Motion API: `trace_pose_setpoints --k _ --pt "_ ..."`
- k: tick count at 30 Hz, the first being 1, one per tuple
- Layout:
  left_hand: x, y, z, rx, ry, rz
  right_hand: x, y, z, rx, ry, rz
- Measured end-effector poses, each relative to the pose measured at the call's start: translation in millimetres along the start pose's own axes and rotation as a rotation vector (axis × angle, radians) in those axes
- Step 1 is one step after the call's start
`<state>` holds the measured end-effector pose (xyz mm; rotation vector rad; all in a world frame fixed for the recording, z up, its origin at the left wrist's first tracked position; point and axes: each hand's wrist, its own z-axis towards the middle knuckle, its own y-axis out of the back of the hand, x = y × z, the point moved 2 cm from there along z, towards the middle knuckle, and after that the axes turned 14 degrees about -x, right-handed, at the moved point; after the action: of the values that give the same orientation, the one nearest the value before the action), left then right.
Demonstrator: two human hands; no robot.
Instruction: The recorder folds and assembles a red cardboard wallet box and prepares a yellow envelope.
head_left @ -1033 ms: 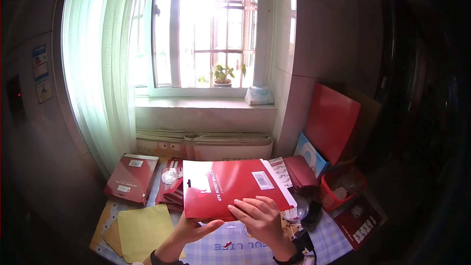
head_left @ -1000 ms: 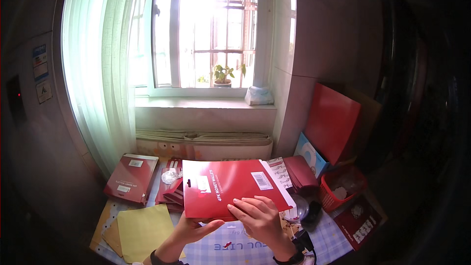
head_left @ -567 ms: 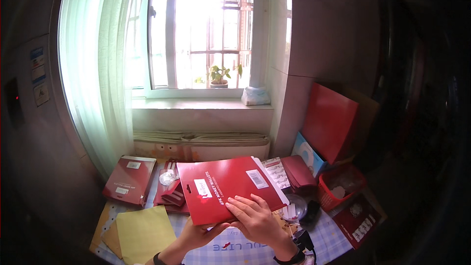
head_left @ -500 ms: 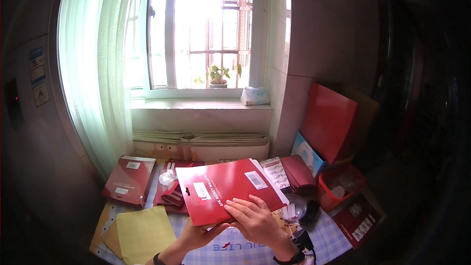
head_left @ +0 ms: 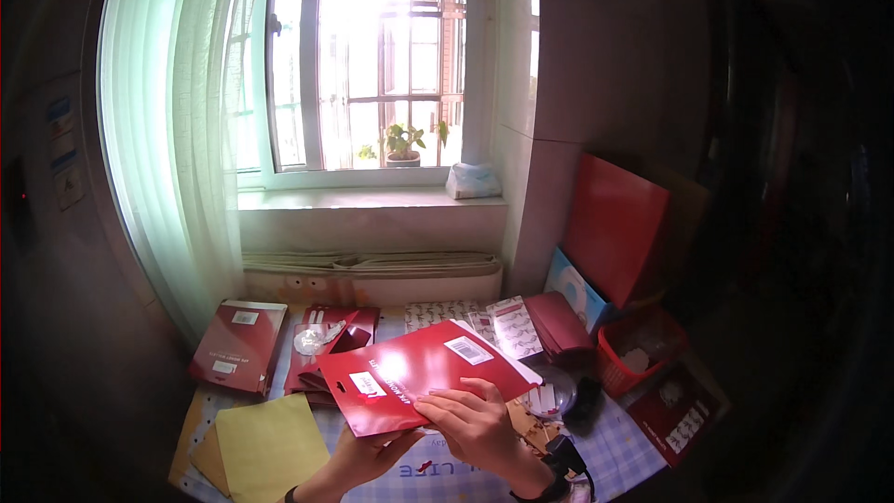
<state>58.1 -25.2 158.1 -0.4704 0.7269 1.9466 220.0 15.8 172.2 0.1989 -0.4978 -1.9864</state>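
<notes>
A flat red cardboard pack (head_left: 424, 361) with white labels and a hang slot is held tilted above the table. My left hand (head_left: 366, 458) grips its lower left edge from underneath, most of those fingers being hidden by the pack. The fingers of my right hand (head_left: 473, 430) lie across the top near the lower right edge, and the thumb is out of sight. Behind the pack sit red cardboard pieces (head_left: 304, 368) under a clear bag with something white (head_left: 310, 340). Patterned sheets (head_left: 514, 328) lie just beyond its far edge.
A red pack stack (head_left: 239, 345) and yellow paper (head_left: 272, 447) lie left. To the right are a dark red wallet-like stack (head_left: 561, 326), a red basket (head_left: 643, 380), a black adapter (head_left: 564, 455) and a dark red card (head_left: 684, 414). A large red box panel (head_left: 615, 228) stands behind.
The pack has dropped slightly and turned clockwise between my hands, baring more of the patterned sheets behind it. The whole view has shifted a little. Both hands keep their hold.
</notes>
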Motion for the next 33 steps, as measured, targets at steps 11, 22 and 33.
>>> trace_pose_setpoints --k 11,22,33 --pt "-22.8 38.9 -5.3 -0.243 -0.173 0.484 -8.9 7.8 3.9 -0.125 -0.07 -0.083" --pt "-40.0 15.2 13.4 -0.103 -0.441 0.694 2.9 -12.9 -7.5 -0.044 0.003 -0.028" --pt "-18.2 33.6 9.7 -0.106 -0.44 0.721 -13.3 0.7 -5.6 0.107 -0.037 0.076"
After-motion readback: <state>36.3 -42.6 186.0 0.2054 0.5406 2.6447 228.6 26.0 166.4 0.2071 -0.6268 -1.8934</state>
